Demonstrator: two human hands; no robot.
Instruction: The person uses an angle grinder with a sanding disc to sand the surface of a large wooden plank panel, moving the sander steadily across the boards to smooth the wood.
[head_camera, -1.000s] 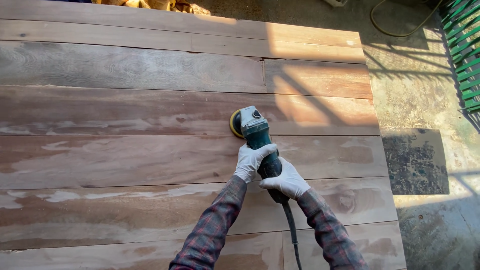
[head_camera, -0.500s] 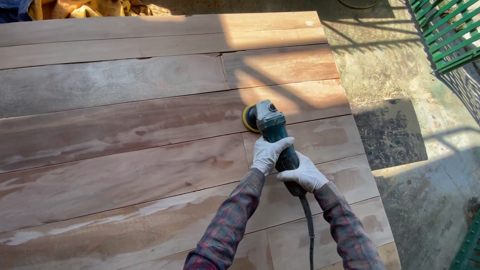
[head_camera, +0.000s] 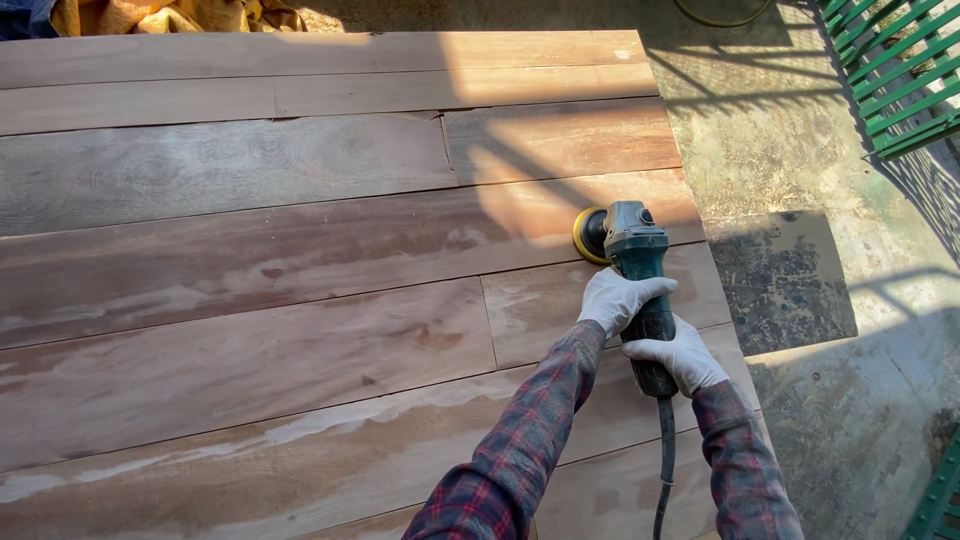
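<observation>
A green angle grinder (head_camera: 634, 262) with a yellow sanding disc (head_camera: 588, 235) rests on a panel of joined wooden planks (head_camera: 300, 300). My left hand (head_camera: 617, 299), in a white glove, grips the grinder's body just behind the head. In a matching glove, my right hand (head_camera: 677, 356) holds the rear handle, where a black cord (head_camera: 664, 470) runs down toward me. The disc touches the wood near the panel's right edge. Plaid sleeves cover both arms.
Worn concrete floor (head_camera: 800, 180) lies to the right of the panel, with a dark square patch (head_camera: 785, 280). A green metal grille (head_camera: 890, 70) stands at the top right. Yellow cloth (head_camera: 170, 15) is bunched beyond the far edge.
The grinder and both hands have shifted toward the panel's right edge. The view has turned, so the planks now fill more of the left side.
</observation>
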